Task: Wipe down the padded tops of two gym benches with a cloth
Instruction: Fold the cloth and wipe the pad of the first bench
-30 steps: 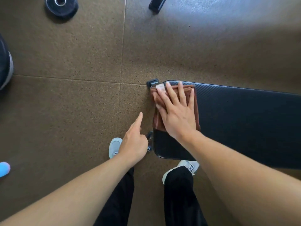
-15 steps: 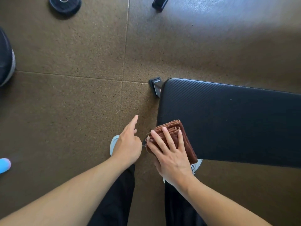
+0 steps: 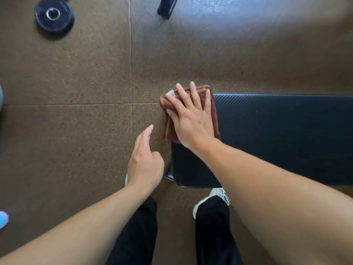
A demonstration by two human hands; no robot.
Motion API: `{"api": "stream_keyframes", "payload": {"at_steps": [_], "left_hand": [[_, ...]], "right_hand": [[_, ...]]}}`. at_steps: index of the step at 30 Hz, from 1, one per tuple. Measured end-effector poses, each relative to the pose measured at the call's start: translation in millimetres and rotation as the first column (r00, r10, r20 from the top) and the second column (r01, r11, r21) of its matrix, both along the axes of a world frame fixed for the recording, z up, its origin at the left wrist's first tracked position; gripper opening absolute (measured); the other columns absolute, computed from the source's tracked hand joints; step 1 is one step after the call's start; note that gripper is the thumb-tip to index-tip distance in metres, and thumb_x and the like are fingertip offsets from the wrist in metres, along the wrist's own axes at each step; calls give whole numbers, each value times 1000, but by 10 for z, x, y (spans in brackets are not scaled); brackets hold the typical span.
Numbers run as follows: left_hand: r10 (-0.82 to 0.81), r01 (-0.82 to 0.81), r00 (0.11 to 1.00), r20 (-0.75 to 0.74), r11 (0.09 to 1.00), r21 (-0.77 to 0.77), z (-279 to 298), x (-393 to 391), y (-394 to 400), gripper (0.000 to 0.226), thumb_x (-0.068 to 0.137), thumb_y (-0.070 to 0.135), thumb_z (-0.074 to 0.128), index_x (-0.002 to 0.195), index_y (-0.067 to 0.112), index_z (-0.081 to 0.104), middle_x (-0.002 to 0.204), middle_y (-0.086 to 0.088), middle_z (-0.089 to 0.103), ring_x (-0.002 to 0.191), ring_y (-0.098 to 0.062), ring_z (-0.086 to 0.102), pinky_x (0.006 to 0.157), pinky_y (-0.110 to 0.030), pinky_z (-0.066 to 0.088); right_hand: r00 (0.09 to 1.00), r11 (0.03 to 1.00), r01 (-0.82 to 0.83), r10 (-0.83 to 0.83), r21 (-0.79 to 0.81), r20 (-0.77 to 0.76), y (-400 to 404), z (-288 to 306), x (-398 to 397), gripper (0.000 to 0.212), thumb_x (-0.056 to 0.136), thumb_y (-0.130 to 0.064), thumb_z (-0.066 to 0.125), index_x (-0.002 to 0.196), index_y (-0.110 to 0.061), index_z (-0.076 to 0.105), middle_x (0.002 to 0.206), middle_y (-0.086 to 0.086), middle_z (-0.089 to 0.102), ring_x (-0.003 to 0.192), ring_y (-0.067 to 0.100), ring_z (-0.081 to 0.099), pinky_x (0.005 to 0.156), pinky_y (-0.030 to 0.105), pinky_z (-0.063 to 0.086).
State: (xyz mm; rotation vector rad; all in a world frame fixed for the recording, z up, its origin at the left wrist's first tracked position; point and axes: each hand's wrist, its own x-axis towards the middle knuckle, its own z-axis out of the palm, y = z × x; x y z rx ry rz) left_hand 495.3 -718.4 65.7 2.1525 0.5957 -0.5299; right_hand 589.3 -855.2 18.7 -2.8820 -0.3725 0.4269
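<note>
A black padded gym bench runs from the centre to the right edge of the head view. A folded brown cloth lies on its far left corner, overhanging the end. My right hand presses flat on the cloth with fingers spread. Beside the bench's left end, my left hand hovers over the floor holding nothing, its index finger extended and the other fingers curled. Only one bench is in view.
Brown speckled rubber floor tiles surround the bench. A black weight plate lies at the far left. A dark equipment foot shows at the top. My legs and white shoes stand at the bench's near edge. A blue object sits at the left edge.
My right hand has slid the cloth from the bench's near left corner back to its far left corner. The left hand stayed beside the bench end.
</note>
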Motion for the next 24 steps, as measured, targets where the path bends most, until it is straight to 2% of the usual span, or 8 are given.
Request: {"api": "stream_keyframes", "payload": {"at_steps": [3,6,9,12,15,17,20,24], "left_hand": [[-197,195,979,59,980,42,68,129,-188,75,96,12,54,159,33,21,167,14,14,152,-5,13,120,-27,15],[-426,417,903,55,900,126,76,331,-404,96,91,27,70,161,33,6,169,11,-9,154,-8,-7,122,-31,5],[-622,612,782,-29,759,222,52,526,-643,124,79,36,85,161,31,-8,166,4,-26,153,-17,-21,126,-40,-1],[-754,754,639,-156,572,325,18,727,-819,145,66,40,93,159,22,-18,165,-4,-30,152,-26,-25,126,-48,-3],[-795,845,511,-328,392,365,-8,845,-921,160,56,45,96,155,15,-26,163,-10,-33,150,-33,-28,124,-56,-2],[-781,867,472,-408,328,376,-16,834,-986,164,54,45,97,154,13,-29,161,-13,-36,149,-37,-30,123,-59,-2],[-749,849,497,-438,316,423,-6,787,-1085,153,65,34,95,154,12,-27,162,-15,-34,150,-39,-26,124,-60,6],[-726,831,519,-451,306,464,20,789,-1184,137,78,23,86,154,10,-27,162,-15,-33,151,-40,-23,122,-60,15]], "right_hand": [[974,976,216,-215,0,-68,-259,-5,380,50,109,-51,21,156,-40,35,171,-7,23,161,24,1,126,52,-10],[925,926,376,-375,11,-60,-703,-13,483,48,109,-51,23,153,-39,40,167,-5,33,160,25,9,127,52,-8],[913,913,407,-406,12,-45,-1158,-8,282,51,109,-52,26,156,-38,37,169,-6,28,160,23,6,127,52,-9],[920,919,392,-391,44,-34,-1394,10,-151,57,106,-53,25,161,-39,27,173,-8,17,161,21,-1,127,49,-12],[925,926,377,-375,18,-62,-1473,57,-825,59,105,-52,26,162,-39,24,173,-7,15,161,21,-1,128,53,-7],[937,940,338,-340,-40,-83,-1468,71,-1310,59,106,-54,27,163,-39,21,173,-4,13,161,22,-3,128,56,-4],[939,946,305,-318,-111,-130,-1444,50,-1693,63,105,-61,25,164,-39,18,174,-5,8,161,24,-3,127,56,-5],[931,938,333,-343,-95,-128,-1424,36,-1375,59,105,-59,26,161,-41,22,173,-5,17,161,23,2,127,59,1]]}}
